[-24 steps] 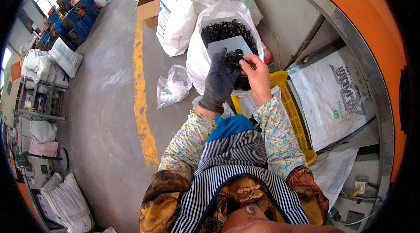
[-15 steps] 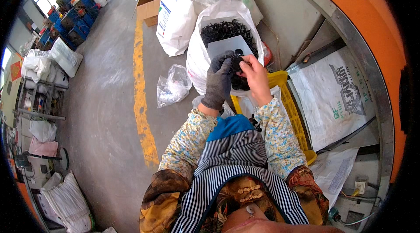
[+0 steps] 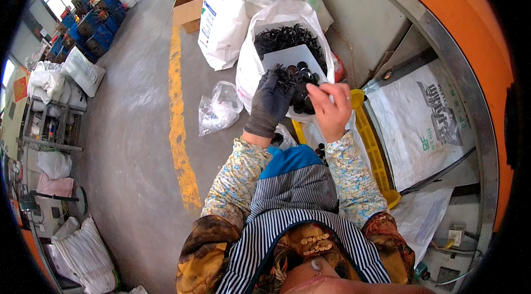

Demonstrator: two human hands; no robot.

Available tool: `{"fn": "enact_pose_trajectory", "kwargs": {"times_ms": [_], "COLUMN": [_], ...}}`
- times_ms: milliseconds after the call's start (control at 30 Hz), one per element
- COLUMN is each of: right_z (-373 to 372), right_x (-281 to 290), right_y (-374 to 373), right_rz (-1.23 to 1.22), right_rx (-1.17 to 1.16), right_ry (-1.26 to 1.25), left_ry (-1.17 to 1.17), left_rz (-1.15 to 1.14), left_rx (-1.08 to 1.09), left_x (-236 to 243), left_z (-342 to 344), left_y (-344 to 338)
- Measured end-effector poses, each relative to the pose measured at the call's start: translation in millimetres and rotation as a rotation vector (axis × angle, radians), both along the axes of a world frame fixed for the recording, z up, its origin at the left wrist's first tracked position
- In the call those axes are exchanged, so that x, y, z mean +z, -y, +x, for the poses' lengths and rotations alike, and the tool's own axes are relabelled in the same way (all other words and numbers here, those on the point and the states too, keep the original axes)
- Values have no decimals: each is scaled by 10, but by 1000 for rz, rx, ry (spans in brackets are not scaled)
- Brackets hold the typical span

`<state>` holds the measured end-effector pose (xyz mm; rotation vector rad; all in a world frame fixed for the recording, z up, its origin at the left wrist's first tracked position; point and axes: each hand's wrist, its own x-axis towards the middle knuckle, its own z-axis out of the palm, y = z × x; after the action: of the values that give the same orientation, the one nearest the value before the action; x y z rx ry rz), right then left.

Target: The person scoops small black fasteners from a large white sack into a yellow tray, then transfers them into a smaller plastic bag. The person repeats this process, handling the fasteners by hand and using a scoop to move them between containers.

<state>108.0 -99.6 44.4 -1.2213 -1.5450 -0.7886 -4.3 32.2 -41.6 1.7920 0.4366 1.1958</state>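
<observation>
My left hand (image 3: 271, 100), in a dark grey glove, is closed around a clump of thin black plastic scraps (image 3: 284, 77). Just to its right, several round black plastic pieces (image 3: 305, 75) lie at the near edge of a pale flat tray (image 3: 292, 58). Beside those pieces is my bare right hand (image 3: 333, 110), its thumb and index finger brought together in a pinch; whatever is between them is too small to make out. Beneath the tray, an open white sack (image 3: 247, 73) is filled with black plastic scraps (image 3: 282, 38).
A yellow plastic basket (image 3: 381, 168) lined with a white bag stands below my right forearm, with a few black pieces inside. A full white sack (image 3: 222, 29), a cardboard box (image 3: 188, 6) and a clear plastic bag (image 3: 220, 109) sit to the left. An orange-edged machine (image 3: 470, 23) curves along the right.
My hands have drawn apart; the right one moved a little right and toward me. The left has turned, showing the clump of black scraps. More round pieces are visible on the tray.
</observation>
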Motion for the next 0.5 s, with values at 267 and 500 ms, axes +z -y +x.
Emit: {"fn": "enact_pose_trajectory", "kwargs": {"times_ms": [267, 500], "right_z": [-25, -70], "right_x": [65, -23], "right_y": [321, 324], "right_rz": [18, 24], "right_rx": [-71, 21], "right_ry": [356, 357], "left_ry": [642, 935], "left_rz": [-922, -1287], "left_rx": [-625, -928], "left_x": [311, 502], "left_z": [-74, -44], "left_y": [277, 442]}}
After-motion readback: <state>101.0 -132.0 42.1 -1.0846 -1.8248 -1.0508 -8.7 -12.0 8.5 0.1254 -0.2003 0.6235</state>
